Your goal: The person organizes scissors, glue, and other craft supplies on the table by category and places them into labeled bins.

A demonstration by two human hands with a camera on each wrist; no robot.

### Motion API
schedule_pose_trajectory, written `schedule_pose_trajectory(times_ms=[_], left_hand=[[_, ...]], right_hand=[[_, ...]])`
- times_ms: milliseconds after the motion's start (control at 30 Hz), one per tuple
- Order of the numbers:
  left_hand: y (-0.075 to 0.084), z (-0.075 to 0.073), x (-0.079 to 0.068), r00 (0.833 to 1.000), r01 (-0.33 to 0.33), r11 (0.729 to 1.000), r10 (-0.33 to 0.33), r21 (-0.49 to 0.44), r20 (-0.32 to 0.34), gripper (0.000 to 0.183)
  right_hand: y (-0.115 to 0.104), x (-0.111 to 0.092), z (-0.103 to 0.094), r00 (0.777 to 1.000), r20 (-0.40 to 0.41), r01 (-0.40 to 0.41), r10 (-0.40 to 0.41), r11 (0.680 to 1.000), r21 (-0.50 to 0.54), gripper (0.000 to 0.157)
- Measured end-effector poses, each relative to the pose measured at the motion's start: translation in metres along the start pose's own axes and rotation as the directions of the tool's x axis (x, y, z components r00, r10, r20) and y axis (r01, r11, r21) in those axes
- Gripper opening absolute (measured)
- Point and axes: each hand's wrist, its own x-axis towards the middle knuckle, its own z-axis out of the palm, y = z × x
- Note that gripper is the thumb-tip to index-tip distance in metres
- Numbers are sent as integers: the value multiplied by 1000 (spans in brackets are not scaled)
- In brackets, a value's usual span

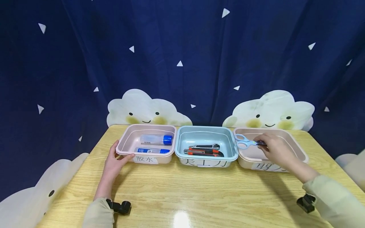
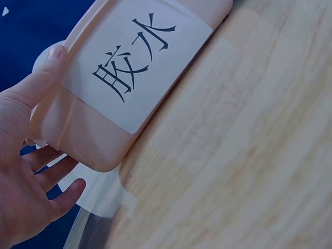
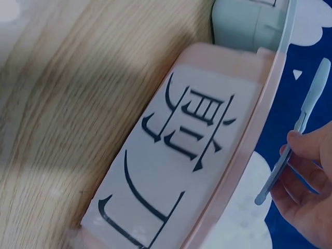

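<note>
My right hand (image 1: pixel 275 148) pinches blue-handled scissors (image 1: pixel 242 141) by their dark blade end, above the right pink bin (image 1: pixel 297 148). The right wrist view shows the scissors (image 3: pixel 303 111) edge-on between thumb and fingers, past the bin's rim. At the left pink bin (image 1: pixel 125 139), my left hand (image 1: pixel 112 161) holds the near left corner, its thumb on the front rim and its fingers by the side. Inside that bin lie a clear glue bottle with a blue cap (image 1: pixel 152 139) and a blue glue tube (image 1: pixel 151 150).
Between the pink bins stands a light blue bin (image 1: pixel 205 133) with several utility knives (image 1: pixel 203 152) in it. White labels with black characters are on the bin fronts. A wooden table (image 1: pixel 182 190) carries everything; a dark blue curtain (image 1: pixel 171 79) and cloud-shaped panels (image 1: pixel 145 107) stand behind.
</note>
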Motion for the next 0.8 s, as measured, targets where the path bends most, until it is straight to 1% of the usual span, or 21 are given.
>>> schedule_pose_trajectory(times_ms=[100,233,300,400,567,667,800], left_hand=[[-1,0,0,1000,1,1000,-1,-4,-4,99],[-1,0,0,1000,-2,1000,1,-6,-8,99],[-1,0,1,1000,-5,1000,5,-5,-7,99],[0,0,2,1000,-11,1000,11,-3,-10,99],[-1,0,2,1000,-10,1000,10,3,-14,98],[-1,0,1,1000,-6,1000,6,15,-12,98],[0,0,0,1000,-2,1000,2,24,-10,99]], right_hand=[[7,1,1,1000,11,-15,15,1000,-5,19],[18,3,4,1000,-6,-8,7,997,-72,18],[23,3,6,1000,-7,-20,19,996,-92,17],[29,2,9,998,18,-58,60,996,-72,15],[39,0,15,989,88,-110,115,992,-57,13],[44,-2,20,973,168,-156,160,987,-37,12],[50,-5,27,948,245,-202,204,979,-33,11]])
